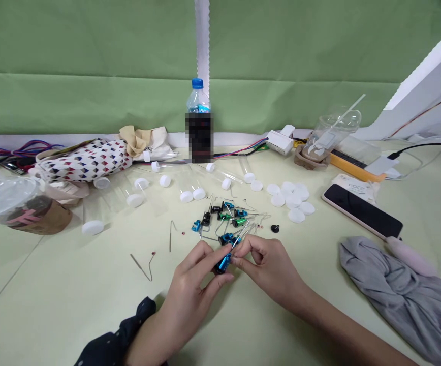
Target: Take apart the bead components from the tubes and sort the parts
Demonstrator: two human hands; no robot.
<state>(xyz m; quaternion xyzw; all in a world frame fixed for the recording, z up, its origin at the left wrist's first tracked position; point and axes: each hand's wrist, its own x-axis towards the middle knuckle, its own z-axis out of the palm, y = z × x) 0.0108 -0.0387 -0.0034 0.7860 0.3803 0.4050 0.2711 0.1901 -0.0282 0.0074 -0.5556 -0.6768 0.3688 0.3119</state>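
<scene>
Between the thumb and fingers of my left hand (195,279) is a small blue metal part (223,263) with a dark end. A thin metal rod (240,235) slants up and away from it. My right hand (270,262) is closed in a pinch right against the part's right side; what lies between those fingertips is hidden. Just beyond my hands is a loose pile of similar pieces with bent wires, among them a green metal part (239,222) and a black metal part (206,219). Bent wires (144,267) lie to the left, and a small black knob (275,229) to the right.
Clear tubes with white caps (93,227) lie across the back left. White discs (292,195) are scattered right of centre. A bottle (199,132) stands at the back, a cup (33,208) at left. A phone (361,211) and grey cloth (396,295) are at right.
</scene>
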